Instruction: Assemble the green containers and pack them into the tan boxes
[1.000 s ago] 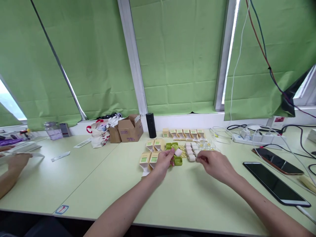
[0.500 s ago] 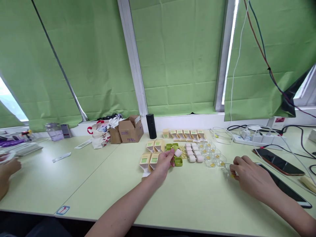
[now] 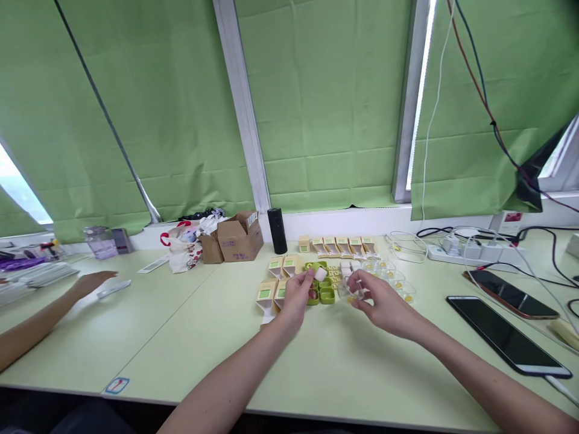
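Observation:
My left hand [image 3: 297, 295] pinches a small pale pink rounded block [image 3: 320, 274] between thumb and fingers, just above the small green square trays [image 3: 327, 296]. Close by on the right, the fingers of my right hand [image 3: 380, 301] are closed on a clear plastic cup [image 3: 347, 292], partly hidden by them. Rows of matching clear cups with yellow centres [image 3: 408, 293] stand behind that hand. More pale pink blocks [image 3: 356, 266] and small yellow pieces [image 3: 333, 276] sit between the trays and cups. Open cardboard boxes with green squares [image 3: 265, 295] lie beside my left hand.
More small boxes [image 3: 344, 247] line the back near a black cylinder [image 3: 277, 231]. Farther left are a brown carton [image 3: 242, 241] and a cloth bag [image 3: 183, 250]. Two phones [image 3: 506, 331] and a power strip [image 3: 474, 256] lie right. Another person's hand [image 3: 94, 282] rests at left.
My right hand has moved left from beside the phone to near my left hand, bringing the clear cup. The other person's hand has reached farther onto the table.

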### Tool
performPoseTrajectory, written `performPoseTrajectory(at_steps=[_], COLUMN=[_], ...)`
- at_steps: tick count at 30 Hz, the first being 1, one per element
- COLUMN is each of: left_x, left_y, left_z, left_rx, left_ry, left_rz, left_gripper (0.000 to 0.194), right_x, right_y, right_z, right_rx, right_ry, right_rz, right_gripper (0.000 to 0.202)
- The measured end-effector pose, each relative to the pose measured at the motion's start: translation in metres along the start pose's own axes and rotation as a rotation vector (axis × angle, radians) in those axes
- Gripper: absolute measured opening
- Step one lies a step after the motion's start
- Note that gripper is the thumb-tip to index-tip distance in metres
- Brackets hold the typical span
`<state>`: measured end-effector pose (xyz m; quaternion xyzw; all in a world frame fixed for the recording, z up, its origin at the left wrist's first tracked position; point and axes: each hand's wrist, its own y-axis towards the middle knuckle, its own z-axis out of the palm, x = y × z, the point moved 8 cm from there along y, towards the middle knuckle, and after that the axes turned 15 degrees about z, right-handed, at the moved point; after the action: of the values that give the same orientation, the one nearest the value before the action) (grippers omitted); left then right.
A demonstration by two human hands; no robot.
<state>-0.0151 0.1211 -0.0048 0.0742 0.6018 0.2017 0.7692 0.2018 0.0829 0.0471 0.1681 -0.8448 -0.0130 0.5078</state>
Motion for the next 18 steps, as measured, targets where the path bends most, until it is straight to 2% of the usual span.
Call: performPoseTrajectory(at_steps=[4,6,10,14,18], left_x=[-0.003,-0.005,-0.004,-0.003,-0.001], left_y=[0.003,0.004,0.004,0.004,0.004], left_z=[-0.007,-0.008,-0.007,-0.005,-0.004], left_rx=[-0.044,-0.048,-0.042,-0.032,-0.017], left_ry=[0.022,0.028,0.008,-0.008,-0.006], left_rz=[0.049,0.066,0.067,0.064,0.061], left_gripper=[0.066,0.066,0.068,0.068,0.069], right_x=[-0.003,-0.009,-0.028,-0.037,-0.039], right_y=[0.036,0.048,0.053,0.049,0.045], right_z=[0.007,0.017,0.032,0.041,0.044], right_rx=[0.040,0.108,0.153,0.219,0.221], right_ry=[0.501,0.727,1.018,1.108,1.142], right_rz=[0.110,0.186,0.301,0.322,0.325], right_gripper=[0.051,0.059,0.047,0.037,0.035])
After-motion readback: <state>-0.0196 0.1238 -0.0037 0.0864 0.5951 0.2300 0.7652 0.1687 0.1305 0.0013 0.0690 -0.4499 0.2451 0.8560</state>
